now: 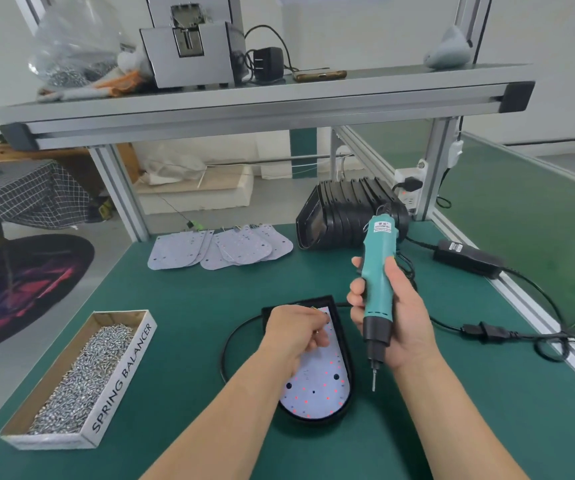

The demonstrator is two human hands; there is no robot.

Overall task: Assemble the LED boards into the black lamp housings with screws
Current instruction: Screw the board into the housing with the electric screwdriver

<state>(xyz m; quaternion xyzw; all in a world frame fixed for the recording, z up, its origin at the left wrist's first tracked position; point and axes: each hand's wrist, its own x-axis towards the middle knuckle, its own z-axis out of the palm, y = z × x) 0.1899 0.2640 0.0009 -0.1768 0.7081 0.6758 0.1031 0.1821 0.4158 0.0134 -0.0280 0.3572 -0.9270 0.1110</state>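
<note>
A green desk [182,341] stands under a grey shelf [244,98], with floor and a dark rug [29,282] past its left edge. The lamp housing [345,405] lies flat close to the desk's near edge, with an LED board [317,386] seated inside it. Left of the housing, across bare mat, sits a box of screws [81,379]. Behind the housing lie loose boards [220,251] and a stack of housings [348,216]. The left hand [296,332] rests on the board's far end with its fingers [320,339] curled; I cannot tell whether they pinch a screw. Just right of the housing, the right hand [396,317] grips a screwdriver [377,271], its tip pointing down beside the rim.
</note>
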